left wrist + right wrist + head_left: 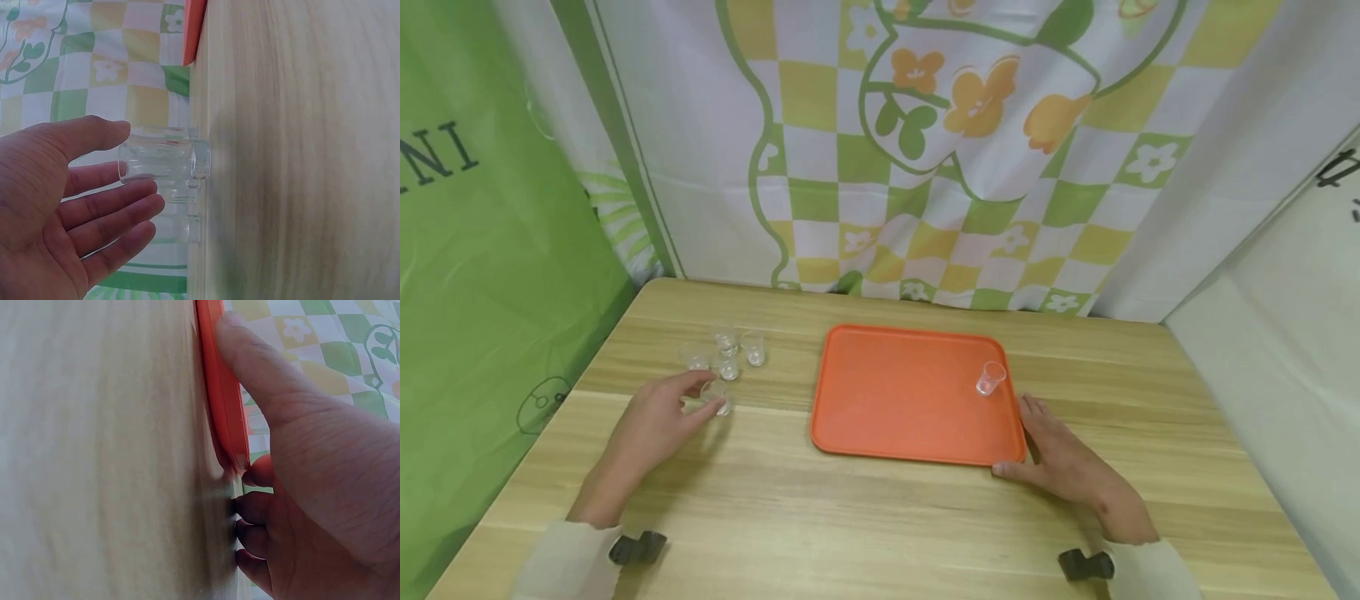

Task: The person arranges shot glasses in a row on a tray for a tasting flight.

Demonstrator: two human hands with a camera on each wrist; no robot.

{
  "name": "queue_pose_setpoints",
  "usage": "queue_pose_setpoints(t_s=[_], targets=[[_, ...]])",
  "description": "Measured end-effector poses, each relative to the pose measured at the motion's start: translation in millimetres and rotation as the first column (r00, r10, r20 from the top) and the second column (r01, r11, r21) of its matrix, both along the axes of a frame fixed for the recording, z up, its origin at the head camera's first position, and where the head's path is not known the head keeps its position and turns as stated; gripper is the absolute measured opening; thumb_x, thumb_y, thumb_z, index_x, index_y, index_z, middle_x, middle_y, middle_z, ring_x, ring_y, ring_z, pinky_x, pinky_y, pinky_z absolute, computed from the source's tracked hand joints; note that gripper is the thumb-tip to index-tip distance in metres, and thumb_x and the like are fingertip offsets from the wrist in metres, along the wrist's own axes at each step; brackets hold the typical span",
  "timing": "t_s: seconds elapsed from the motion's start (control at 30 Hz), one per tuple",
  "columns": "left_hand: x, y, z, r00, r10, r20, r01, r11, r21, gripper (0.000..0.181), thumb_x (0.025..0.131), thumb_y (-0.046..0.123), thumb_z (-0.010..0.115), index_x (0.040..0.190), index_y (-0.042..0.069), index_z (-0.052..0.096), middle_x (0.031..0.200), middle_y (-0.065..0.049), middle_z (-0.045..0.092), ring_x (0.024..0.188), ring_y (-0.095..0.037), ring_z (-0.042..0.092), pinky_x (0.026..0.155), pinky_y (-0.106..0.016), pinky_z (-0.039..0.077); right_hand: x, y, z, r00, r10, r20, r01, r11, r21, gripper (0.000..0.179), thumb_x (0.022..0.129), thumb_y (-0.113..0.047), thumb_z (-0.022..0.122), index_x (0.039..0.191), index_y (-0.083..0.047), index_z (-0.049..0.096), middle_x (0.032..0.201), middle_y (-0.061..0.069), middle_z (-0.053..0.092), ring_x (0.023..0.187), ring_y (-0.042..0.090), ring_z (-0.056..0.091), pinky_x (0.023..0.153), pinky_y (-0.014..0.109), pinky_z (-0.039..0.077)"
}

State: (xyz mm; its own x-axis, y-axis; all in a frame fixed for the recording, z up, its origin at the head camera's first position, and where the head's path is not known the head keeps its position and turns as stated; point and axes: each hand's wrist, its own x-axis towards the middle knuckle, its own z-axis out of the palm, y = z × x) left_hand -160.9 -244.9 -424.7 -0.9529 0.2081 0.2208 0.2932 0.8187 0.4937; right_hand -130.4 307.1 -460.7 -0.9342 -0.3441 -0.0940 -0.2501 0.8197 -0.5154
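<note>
A small clear cup, see-through from its round rim to a thicker base, stands upright on a pale wood-grained bench at left of centre in the head view, below a cluster of other cups of the same kind. In the middle of the frame lies a flat orange tray with rounded corners and a raised rim; one more cup, also clear and upright, sits on it near the right edge. The left hand reaches in from the lower left with its thumb and forefinger apart on either side of the single cup's rim; whether they pinch it cannot be told. In the left wrist view its remaining fingers extend loosely, slightly fanned, beside and below the cup. At lower right, the right hand spreads around the tray's near right corner, thumb and fingers apart: the thumb lies against the near edge, the forefinger touches the corner, and the other fingertips rest at the bench, as the right wrist view shows. Both forearms, in pale sleeves, enter from the bottom of the frame.
</note>
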Motion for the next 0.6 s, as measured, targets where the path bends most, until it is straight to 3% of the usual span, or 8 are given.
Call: queue_pose_setpoints(t_s=[0.6], targets=[[-3.6,0.1,-5.0,0.999,0.013,0.052,-0.012,1.0,-0.012,0.048,0.097,0.028,0.074,0.132,-0.004,0.065,0.113,-0.024,0.072,0.09,-0.043,0.072,0.083,-0.061,0.056,0.0,-0.1,-0.7,1.0,-0.008,0.0,0.008,1.0,0.006,0.115,0.088,-0.062,0.074,0.164,0.0,0.011,0.165,0.032,0.011,0.15,0.053,0.011,0.113,0.073,0.02]])
